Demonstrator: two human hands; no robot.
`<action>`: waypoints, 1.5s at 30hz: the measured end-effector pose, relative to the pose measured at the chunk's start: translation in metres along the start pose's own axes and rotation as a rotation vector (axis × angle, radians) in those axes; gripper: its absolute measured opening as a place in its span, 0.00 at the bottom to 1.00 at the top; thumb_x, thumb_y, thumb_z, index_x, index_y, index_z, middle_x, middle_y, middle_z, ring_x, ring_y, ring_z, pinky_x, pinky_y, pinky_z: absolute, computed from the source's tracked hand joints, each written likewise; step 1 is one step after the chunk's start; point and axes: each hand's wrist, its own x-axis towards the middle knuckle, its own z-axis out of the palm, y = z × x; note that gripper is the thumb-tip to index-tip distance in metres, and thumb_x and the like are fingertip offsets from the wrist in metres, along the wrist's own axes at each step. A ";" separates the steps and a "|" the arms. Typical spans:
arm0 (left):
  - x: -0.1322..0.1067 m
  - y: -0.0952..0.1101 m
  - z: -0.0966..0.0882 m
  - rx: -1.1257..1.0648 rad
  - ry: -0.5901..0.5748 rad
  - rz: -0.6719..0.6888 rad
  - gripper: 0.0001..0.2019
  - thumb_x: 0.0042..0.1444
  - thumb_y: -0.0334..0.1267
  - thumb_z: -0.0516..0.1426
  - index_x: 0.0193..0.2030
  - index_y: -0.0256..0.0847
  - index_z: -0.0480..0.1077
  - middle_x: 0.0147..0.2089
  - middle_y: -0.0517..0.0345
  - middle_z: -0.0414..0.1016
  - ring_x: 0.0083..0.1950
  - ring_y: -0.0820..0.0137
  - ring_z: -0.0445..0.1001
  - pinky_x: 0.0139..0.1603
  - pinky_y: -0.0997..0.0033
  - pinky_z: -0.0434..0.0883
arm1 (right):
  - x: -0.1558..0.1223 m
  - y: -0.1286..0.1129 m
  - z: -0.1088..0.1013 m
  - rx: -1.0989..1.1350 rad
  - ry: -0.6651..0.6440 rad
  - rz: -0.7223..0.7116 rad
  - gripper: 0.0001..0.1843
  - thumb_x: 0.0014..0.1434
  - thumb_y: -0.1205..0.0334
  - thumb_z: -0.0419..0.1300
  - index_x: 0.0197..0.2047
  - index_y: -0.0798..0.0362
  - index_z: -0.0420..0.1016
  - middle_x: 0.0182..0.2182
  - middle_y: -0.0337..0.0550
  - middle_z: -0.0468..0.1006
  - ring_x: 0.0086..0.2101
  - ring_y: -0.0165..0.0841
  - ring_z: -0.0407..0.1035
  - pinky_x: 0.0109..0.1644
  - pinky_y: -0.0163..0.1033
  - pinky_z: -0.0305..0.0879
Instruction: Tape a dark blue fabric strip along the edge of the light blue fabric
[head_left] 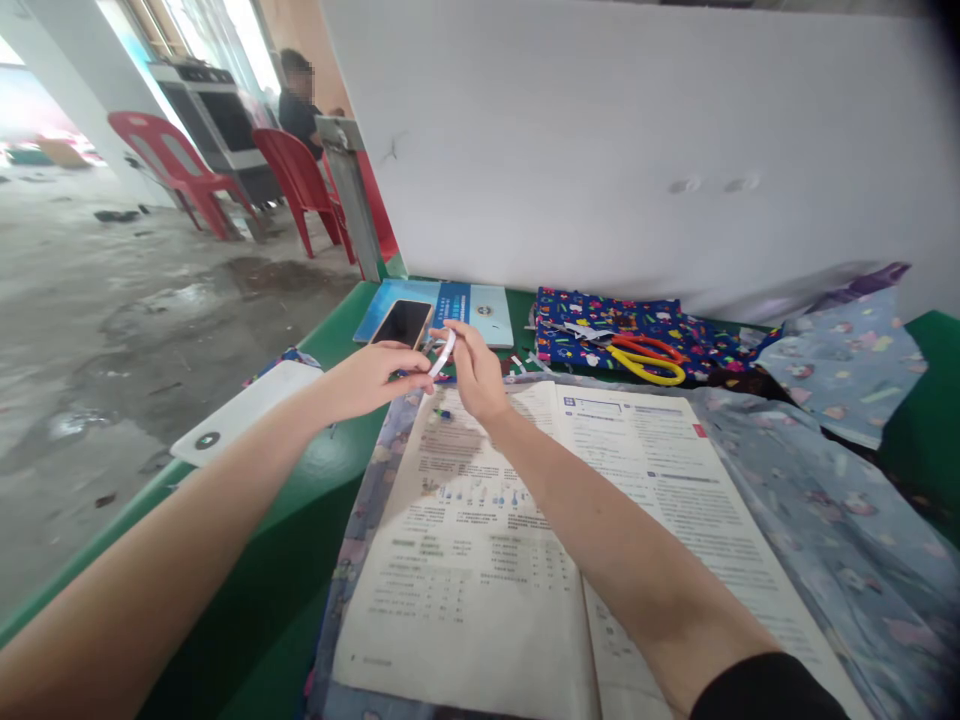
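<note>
Above the top of an open book [450,640], my left hand [375,380] pinches a narrow white curved strip [444,352] between thumb and fingers. My right hand [480,375] closes on the strip's other end from the right, its fingertips partly hidden. What the strip is made of I cannot make out. Under the book lies cloth-like covering with a pale blue-grey print [810,500]. A small blue, green and yellow item [442,413] rests on the left page. Just behind my hands, a phone [405,322] with a dark screen lies on a blue booklet [484,310].
Scissors [649,365] with orange and yellow handles lie on dark blue patterned cloth [585,310]. A white flat object [247,410] sits at the green table's [247,600] left edge. A white panel [600,150] stands behind. Red chairs [180,160] and a seated person [300,105] are farther left.
</note>
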 end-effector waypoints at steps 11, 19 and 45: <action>0.001 -0.013 0.007 0.081 0.023 -0.043 0.14 0.63 0.49 0.49 0.42 0.41 0.68 0.41 0.53 0.76 0.44 0.61 0.73 0.44 0.65 0.66 | 0.001 -0.014 0.000 -0.004 -0.056 -0.006 0.38 0.62 0.59 0.56 0.69 0.47 0.40 0.49 0.42 0.79 0.53 0.37 0.71 0.55 0.48 0.71; -0.001 -0.019 0.006 0.067 0.078 -0.071 0.12 0.63 0.45 0.49 0.42 0.42 0.68 0.43 0.55 0.76 0.44 0.64 0.73 0.44 0.66 0.67 | 0.000 -0.012 0.004 0.126 -0.122 -0.046 0.42 0.63 0.57 0.56 0.72 0.42 0.33 0.56 0.42 0.74 0.53 0.36 0.71 0.56 0.48 0.71; 0.000 -0.007 0.006 -0.274 0.203 -0.232 0.13 0.58 0.49 0.55 0.35 0.41 0.69 0.38 0.57 0.77 0.41 0.66 0.76 0.41 0.69 0.71 | 0.002 -0.006 0.003 -0.186 -0.020 -0.062 0.43 0.57 0.55 0.62 0.69 0.48 0.45 0.46 0.47 0.76 0.44 0.37 0.73 0.51 0.47 0.71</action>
